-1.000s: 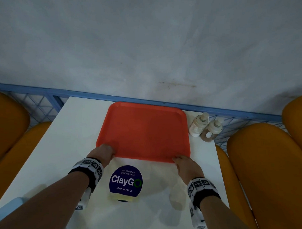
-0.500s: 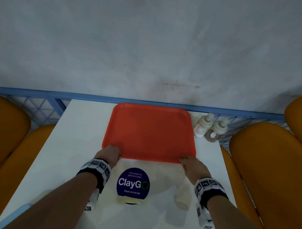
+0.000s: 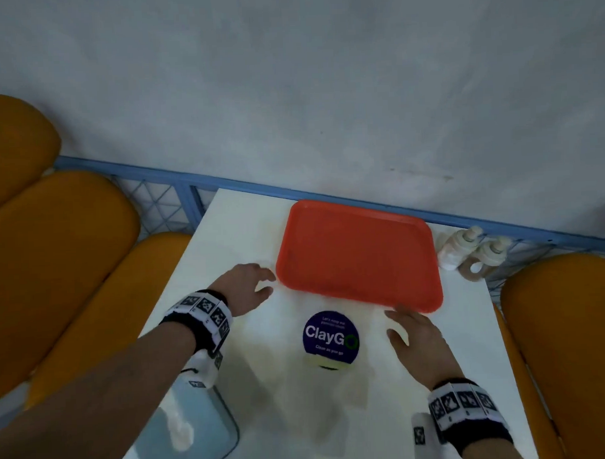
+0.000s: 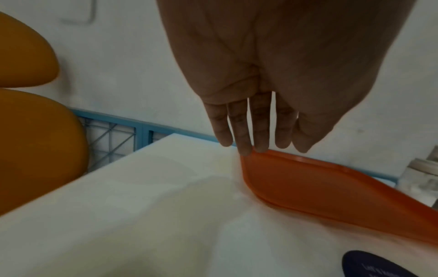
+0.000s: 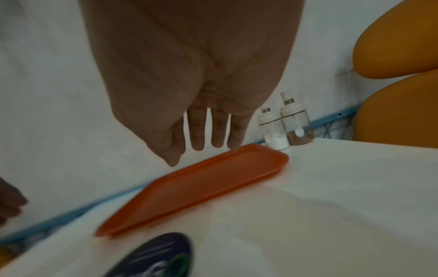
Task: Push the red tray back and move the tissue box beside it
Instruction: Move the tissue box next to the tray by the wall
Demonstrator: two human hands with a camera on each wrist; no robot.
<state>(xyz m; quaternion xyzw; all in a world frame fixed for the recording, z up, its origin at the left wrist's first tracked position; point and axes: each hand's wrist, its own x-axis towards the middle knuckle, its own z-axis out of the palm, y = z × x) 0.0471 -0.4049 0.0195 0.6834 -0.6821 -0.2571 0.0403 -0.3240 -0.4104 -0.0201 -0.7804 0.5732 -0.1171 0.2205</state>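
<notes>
The red tray (image 3: 358,258) lies flat on the white table (image 3: 233,238), its far edge near the blue rail. My left hand (image 3: 251,286) hovers open just left of the tray's near-left corner, fingers straight in the left wrist view (image 4: 255,135) above the tray (image 4: 320,189). My right hand (image 3: 409,330) is open just in front of the near-right corner, holding nothing; the right wrist view shows its fingers (image 5: 203,138) above the tray (image 5: 201,185). A pale blue tissue box (image 3: 198,428) sits at the table's near-left, partly under my left forearm.
A round blue ClayGo sticker (image 3: 330,338) marks the table between my hands. Two small pump bottles (image 3: 466,251) stand right of the tray at the back. Orange seats (image 3: 55,255) flank the table on both sides. A blue rail (image 3: 175,175) and a wall run behind.
Both hands have come off the tray's near edge and drawn back a little, with fingers spread. The tray stays at the back of the table. The tissue box has come into view.
</notes>
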